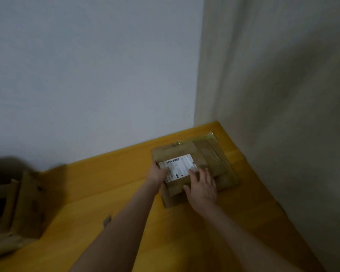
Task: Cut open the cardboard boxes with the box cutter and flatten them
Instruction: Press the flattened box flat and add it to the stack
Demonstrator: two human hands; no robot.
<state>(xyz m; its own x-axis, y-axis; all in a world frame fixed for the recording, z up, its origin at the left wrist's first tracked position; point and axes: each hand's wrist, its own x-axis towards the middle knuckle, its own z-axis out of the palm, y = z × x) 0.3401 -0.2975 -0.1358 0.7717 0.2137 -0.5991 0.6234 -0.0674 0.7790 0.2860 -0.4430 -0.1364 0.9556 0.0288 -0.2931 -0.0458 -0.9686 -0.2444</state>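
A flattened cardboard box (194, 169) is lying on the yellow wooden floor (114, 185) in the far right corner, close to the curtain (273, 95), its long side running from near left to far right. A white shipping label (178, 166) is facing up on it. Both bare arms are stretching forward. The left hand (158, 172) is gripping the box's left edge, thumb on top. The right hand (203, 186) is lying palm down on the cardboard, fingers spread and loose, pressing rather than holding. More boxes (14, 209) are sitting blurred at the near left by the white wall (86, 75). A small grey object (107, 220), too blurred to identify, is lying on the floor between them.
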